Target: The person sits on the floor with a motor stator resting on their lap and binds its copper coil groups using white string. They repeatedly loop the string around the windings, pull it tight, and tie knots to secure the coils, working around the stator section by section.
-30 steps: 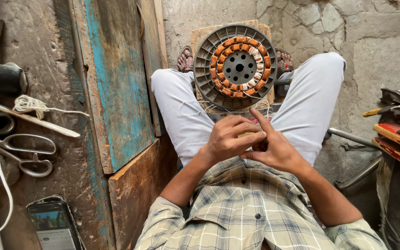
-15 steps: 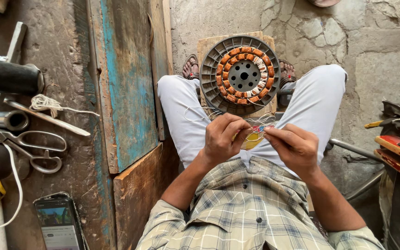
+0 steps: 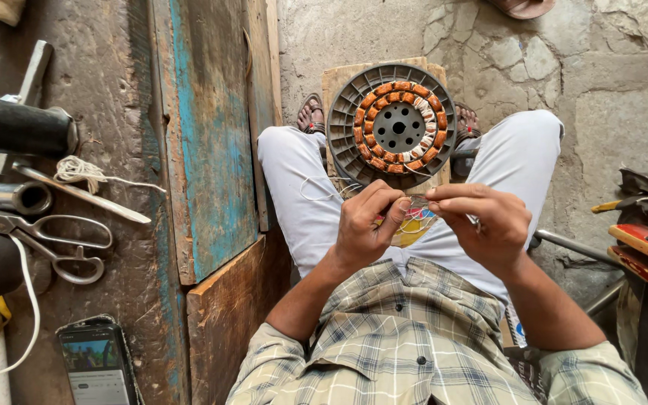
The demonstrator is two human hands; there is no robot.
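Holding a short thin wire (image 3: 416,201) between both hands, I see it stretched above my lap, just in front of the motor stator. My left hand (image 3: 365,225) pinches one end between thumb and fingertips, the other fingers curled in. My right hand (image 3: 481,225) pinches the other end, index finger extended along the top. The two hands sit close together, fingertips nearly touching. Under them a small patch of yellow and multicoloured material (image 3: 414,225) lies on my lap; I cannot tell what it is.

Directly beyond the hands, the motor stator (image 3: 393,126) stands tilted on a wooden board (image 3: 335,79) between my knees. It is a grey ribbed disc with a ring of copper-coloured windings around a dark hub. Loose pale threads (image 3: 316,191) trail from it across my left trouser leg. My sandalled feet (image 3: 310,114) rest on either side of the board on the stone floor (image 3: 609,112).

To my left, a worn blue-painted plank (image 3: 208,135) edges a rough work surface (image 3: 114,90). On that surface lie scissors (image 3: 46,240), a bundle of white string (image 3: 76,169), a dark cylinder (image 3: 16,127), a metal tube (image 3: 13,196) and a phone (image 3: 95,360) with a lit screen. To my right, red-and-yellow handled tools (image 3: 646,247) lie near my knee.
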